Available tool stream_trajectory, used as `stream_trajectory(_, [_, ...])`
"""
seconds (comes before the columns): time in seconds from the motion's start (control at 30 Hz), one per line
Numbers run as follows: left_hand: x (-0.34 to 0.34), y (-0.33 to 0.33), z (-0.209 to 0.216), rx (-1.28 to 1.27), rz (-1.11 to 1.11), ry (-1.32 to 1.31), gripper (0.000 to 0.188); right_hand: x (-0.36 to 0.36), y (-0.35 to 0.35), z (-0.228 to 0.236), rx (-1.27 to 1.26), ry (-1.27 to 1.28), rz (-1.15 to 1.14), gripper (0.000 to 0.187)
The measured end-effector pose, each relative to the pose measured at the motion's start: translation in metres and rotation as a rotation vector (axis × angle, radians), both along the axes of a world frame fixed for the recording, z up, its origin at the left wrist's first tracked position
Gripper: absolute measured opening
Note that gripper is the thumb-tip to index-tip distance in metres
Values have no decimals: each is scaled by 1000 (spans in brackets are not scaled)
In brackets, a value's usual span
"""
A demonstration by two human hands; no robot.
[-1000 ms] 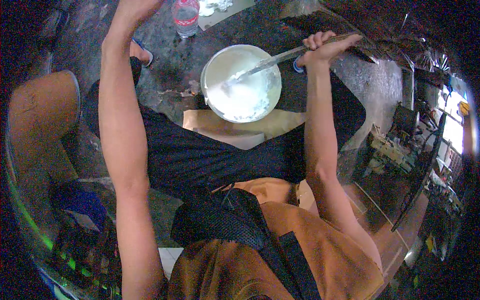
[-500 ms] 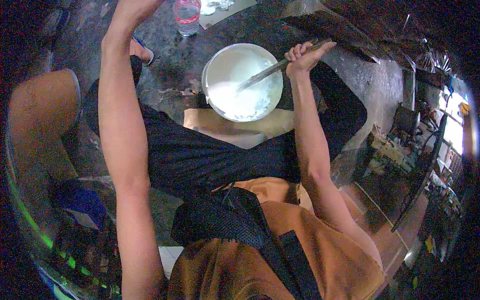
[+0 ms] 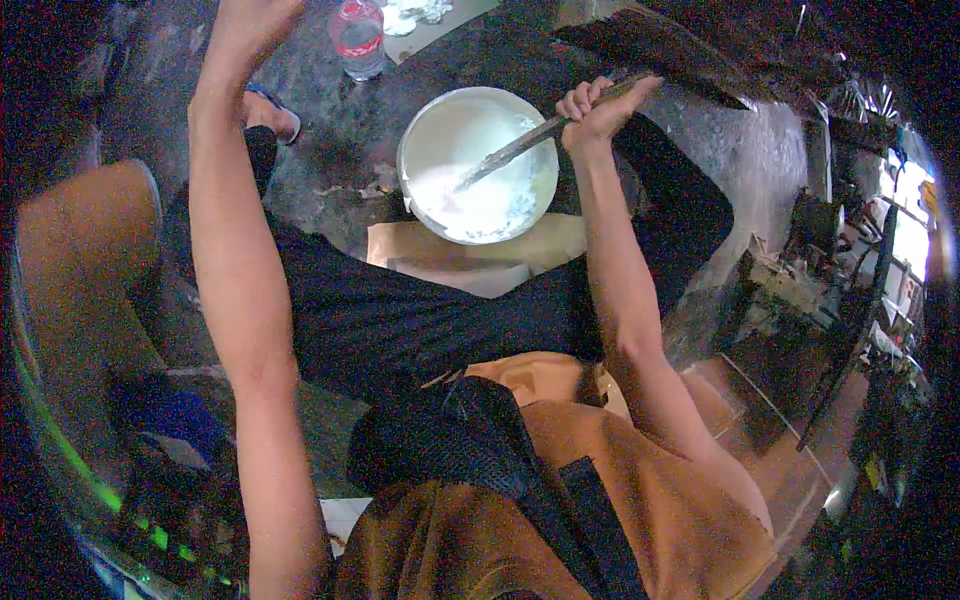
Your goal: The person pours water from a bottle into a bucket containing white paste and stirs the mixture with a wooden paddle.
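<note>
My right hand (image 3: 597, 112) is closed around a long wooden stick (image 3: 520, 147), its thumb stretched along the upper end. The stick slants down to the left into a round white bucket (image 3: 404, 165). Its lower tip rests in a bright white, paste-like substance (image 3: 480, 210) at the bottom. The bucket stands in front of my bent legs. My left arm reaches far forward, and only part of my left hand (image 3: 262, 18) shows at the top edge. Its fingers lie outside the picture, so what it touches is hidden.
A clear plastic bottle with a red label (image 3: 360, 40) stands beyond the bucket, beside a board (image 3: 445, 28) with white lumps on it. A flattened brown cardboard piece (image 3: 400, 244) lies under the bucket's near side. Another person's bare leg (image 3: 85, 230) is at the left. Cluttered objects (image 3: 795, 285) stand right.
The stick's tip has shifted slightly left inside the bucket, and my right hand has moved a little left with it. The bottle, bucket and left hand also appear slightly farther left.
</note>
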State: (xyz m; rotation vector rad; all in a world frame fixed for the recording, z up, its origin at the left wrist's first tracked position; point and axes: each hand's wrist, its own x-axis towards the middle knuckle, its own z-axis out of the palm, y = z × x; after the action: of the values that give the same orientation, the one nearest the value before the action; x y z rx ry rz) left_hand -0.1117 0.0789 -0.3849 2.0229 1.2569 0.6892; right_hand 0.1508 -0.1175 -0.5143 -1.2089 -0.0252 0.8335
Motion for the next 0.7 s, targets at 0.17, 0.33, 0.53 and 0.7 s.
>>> stream_trajectory(0.17, [-1, 3, -5, 19, -41, -42, 33, -5, 0, -8, 62, 56, 17, 79])
stream_trajectory(0.33, [1, -6, 3, -4, -52, -69, 33, -5, -5, -10, 105, 60, 19, 79])
stream_trajectory(0.53, [14, -6, -5, -36, -51, -68, 33, 2, -17, -9, 199, 60, 61, 80])
stream_trajectory(0.7, [-57, 87, -103, -243, -30, -243, 32, -5, -9, -11, 217, 73, 117, 80])
